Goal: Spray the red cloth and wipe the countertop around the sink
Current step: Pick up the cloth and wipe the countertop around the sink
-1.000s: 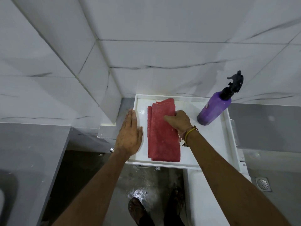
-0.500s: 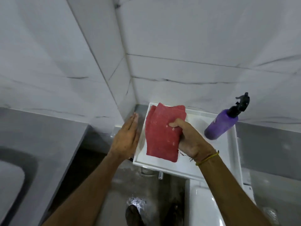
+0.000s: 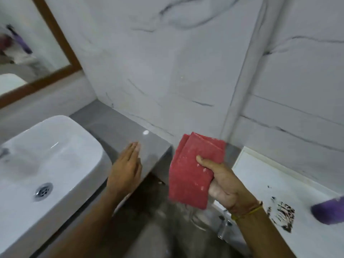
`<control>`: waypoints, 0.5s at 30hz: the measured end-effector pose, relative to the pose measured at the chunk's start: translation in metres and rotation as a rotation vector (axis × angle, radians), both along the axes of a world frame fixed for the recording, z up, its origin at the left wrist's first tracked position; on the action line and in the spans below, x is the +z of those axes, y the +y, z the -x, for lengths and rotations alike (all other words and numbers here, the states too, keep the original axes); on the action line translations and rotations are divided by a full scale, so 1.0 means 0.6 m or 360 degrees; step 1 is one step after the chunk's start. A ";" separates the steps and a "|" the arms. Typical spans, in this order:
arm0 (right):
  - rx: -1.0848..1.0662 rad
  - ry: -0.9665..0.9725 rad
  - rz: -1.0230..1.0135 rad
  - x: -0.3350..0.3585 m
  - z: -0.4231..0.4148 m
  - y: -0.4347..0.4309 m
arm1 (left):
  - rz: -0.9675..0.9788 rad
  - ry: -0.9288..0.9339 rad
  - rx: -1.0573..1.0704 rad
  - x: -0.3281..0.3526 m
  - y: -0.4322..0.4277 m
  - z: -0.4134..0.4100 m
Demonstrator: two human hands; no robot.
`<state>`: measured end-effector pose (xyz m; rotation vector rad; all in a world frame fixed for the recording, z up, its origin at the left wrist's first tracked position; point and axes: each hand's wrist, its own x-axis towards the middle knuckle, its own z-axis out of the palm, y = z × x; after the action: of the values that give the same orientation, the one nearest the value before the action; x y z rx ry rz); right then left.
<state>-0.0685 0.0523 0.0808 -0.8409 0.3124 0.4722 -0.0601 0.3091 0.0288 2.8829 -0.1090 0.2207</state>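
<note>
My right hand [image 3: 226, 185] grips the folded red cloth [image 3: 189, 170] and holds it in the air over the gap between the grey countertop [image 3: 119, 127] and the white tray [image 3: 279, 183]. My left hand [image 3: 127, 166] lies flat and open above the countertop's right end, fingers together, next to the white sink [image 3: 46, 161]. The purple spray bottle [image 3: 328, 211] lies blurred on the tray at the far right edge, partly cut off.
A wood-framed mirror [image 3: 37, 58] hangs at the upper left above the sink. Marble-look tiled walls close in behind and to the right. Dark marks [image 3: 283, 213] speckle the tray near my right wrist. A wet floor shows below the gap.
The view has swung left from the tray toward the sink. My right hand lifted the red cloth off the tray and carried it left; my left hand moved from the tray's edge to the countertop.
</note>
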 end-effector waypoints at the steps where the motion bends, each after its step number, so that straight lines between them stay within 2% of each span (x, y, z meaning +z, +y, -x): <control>1: 0.0002 -0.0010 0.0036 0.000 -0.008 0.023 | -0.0015 -0.0023 0.0100 0.004 0.028 0.000; 5: -0.0044 -0.0017 0.0189 -0.004 -0.039 0.107 | -0.0160 0.0051 0.0440 0.000 0.135 -0.005; 8: -0.0031 -0.0088 0.0391 -0.008 -0.061 0.159 | -0.0076 0.0225 0.0627 -0.015 0.195 -0.014; 12: -0.0032 -0.0200 0.0596 -0.018 -0.088 0.211 | 0.0064 0.0476 0.0606 -0.029 0.236 -0.036; 15: -0.0056 -0.0258 0.0738 -0.032 -0.103 0.242 | 0.0139 0.0469 0.0564 -0.033 0.244 -0.057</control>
<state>-0.0065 0.1974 0.0614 -1.3153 0.2905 0.2976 -0.0257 0.4553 0.0092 2.7894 0.4545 -0.1353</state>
